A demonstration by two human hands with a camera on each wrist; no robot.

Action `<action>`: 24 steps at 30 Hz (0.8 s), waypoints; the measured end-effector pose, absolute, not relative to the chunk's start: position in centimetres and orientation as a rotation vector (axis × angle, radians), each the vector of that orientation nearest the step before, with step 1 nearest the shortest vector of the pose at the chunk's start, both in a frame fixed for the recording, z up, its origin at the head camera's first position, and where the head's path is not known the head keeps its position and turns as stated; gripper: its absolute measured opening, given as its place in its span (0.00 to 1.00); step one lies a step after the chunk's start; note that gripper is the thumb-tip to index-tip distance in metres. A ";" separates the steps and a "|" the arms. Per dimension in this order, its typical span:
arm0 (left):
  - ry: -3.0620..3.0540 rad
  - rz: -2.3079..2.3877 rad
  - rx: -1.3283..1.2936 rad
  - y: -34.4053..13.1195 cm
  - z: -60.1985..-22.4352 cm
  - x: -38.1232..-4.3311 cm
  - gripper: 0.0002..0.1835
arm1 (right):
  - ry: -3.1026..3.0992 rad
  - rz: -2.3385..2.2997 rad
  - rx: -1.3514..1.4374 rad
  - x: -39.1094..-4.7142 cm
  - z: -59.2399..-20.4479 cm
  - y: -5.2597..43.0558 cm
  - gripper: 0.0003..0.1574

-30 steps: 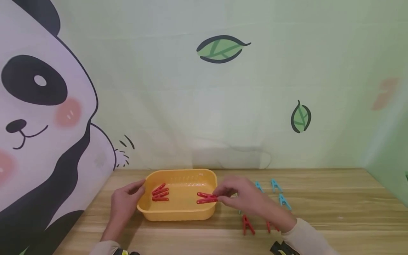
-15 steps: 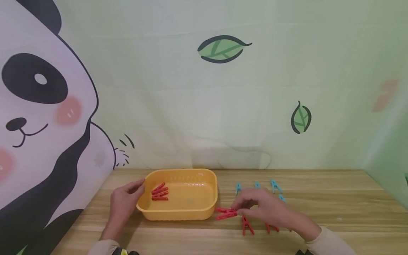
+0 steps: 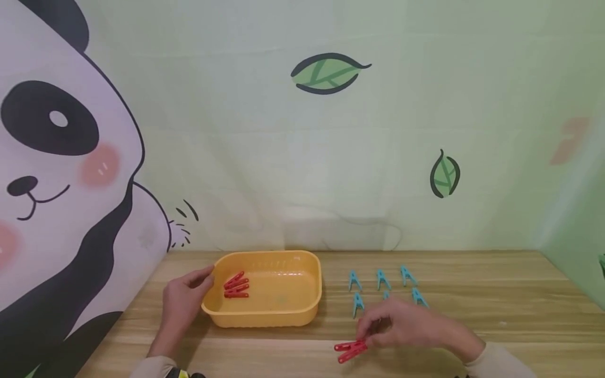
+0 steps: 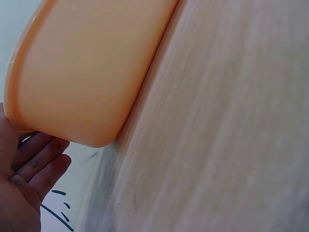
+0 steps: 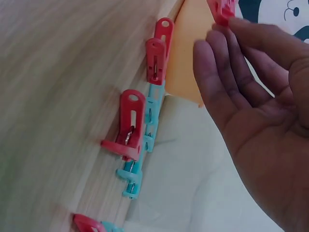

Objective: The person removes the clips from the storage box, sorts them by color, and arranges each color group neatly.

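Observation:
A yellow plastic basin (image 3: 264,319) stands on the table, with red clothespins (image 3: 236,287) lying inside near its left end. My left hand (image 3: 186,294) pinches the basin's left rim; in the left wrist view its other fingers (image 4: 41,159) rest loosely beneath the rim. To the basin's right, low over the table, my right hand (image 3: 402,325) pinches a red clothespin (image 3: 350,352) by one end, its two legs pointing left. The right wrist view shows this clothespin (image 5: 223,10) at the fingertips, and more red clothespins (image 5: 131,118) on the table, which the hand hides from the head view.
Several blue clothespins (image 3: 382,279) lie in two rows right of the basin, one partly behind my right hand. The wood-grain table (image 3: 510,304) meets a pale green cloth backdrop (image 3: 246,157) with a printed panda at the back.
My right hand has moved from over the basin's right side, right and toward me, still holding the red clothespin. The blue rows are uncovered. My left hand stays at the rim.

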State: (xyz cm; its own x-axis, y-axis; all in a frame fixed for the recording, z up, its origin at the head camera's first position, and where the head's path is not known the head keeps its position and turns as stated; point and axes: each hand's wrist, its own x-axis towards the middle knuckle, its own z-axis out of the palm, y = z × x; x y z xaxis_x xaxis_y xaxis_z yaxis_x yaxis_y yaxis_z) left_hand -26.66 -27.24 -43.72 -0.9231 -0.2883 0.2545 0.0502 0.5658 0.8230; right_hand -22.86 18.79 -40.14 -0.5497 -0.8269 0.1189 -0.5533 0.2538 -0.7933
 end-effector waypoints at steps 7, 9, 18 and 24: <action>-2.445 -1.320 0.211 -27.2 -43.8 -26.7 0.18 | 2.144 -1.101 -1.345 -23.1 -41.0 19.1 0.06; -2.442 -1.324 0.214 -27.3 -43.8 -26.7 0.18 | 2.147 -1.054 -1.343 -23.2 -41.0 19.1 0.07; -2.466 -1.328 0.227 -27.3 -43.8 -26.6 0.18 | 2.165 -0.932 -1.349 -22.8 -41.2 18.7 0.09; -2.467 -1.323 0.228 -27.2 -43.8 -26.7 0.18 | 2.221 -0.898 -1.413 -22.8 -41.5 18.8 0.10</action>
State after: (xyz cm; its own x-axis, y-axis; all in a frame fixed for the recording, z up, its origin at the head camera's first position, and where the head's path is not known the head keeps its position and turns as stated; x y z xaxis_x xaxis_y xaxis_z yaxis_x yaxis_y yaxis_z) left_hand -26.65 -27.17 -43.78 -0.9323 -0.2924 0.2127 0.0155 0.5555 0.8314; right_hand -22.77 18.80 -41.51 -0.4359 -0.8993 0.0357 -0.6716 0.2985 -0.6781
